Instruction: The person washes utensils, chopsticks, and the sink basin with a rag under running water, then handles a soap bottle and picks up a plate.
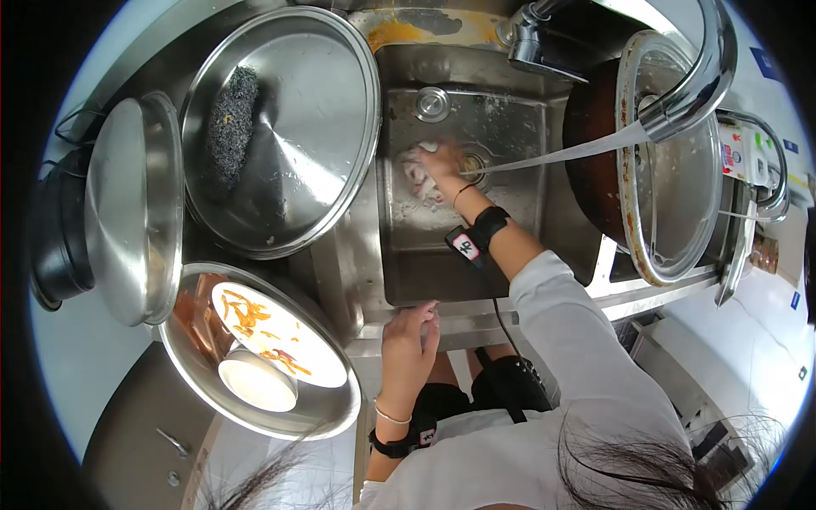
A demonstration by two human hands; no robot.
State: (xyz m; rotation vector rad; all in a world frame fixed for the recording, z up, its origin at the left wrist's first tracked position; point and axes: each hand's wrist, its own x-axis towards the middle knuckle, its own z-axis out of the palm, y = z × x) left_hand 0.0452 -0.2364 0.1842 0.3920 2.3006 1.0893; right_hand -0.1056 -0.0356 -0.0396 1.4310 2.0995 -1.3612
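Observation:
Down in the steel sink (510,272), my right hand (440,167) presses on a pale, crumpled thing like a wet cloth (416,177); motion blurs the fingers. A stream of water (569,151) runs from the faucet (680,115) to just beside this hand, over the drain (474,166). A round metal strainer plug (433,104) lies on the sink floor behind the hand. At the sink's front edge is my left hand (410,333), its fingers curled together. Whatever those fingers might hold is hidden.
Left of the sink, a large steel lid (314,102) carries a grey steel-wool scourer (233,123). Nearer stands a steel basin (327,408) with a food-stained white plate (293,327) and a white bowl (255,382). A lidded pot (127,212) is far left; a glass lid (671,204) leans at right.

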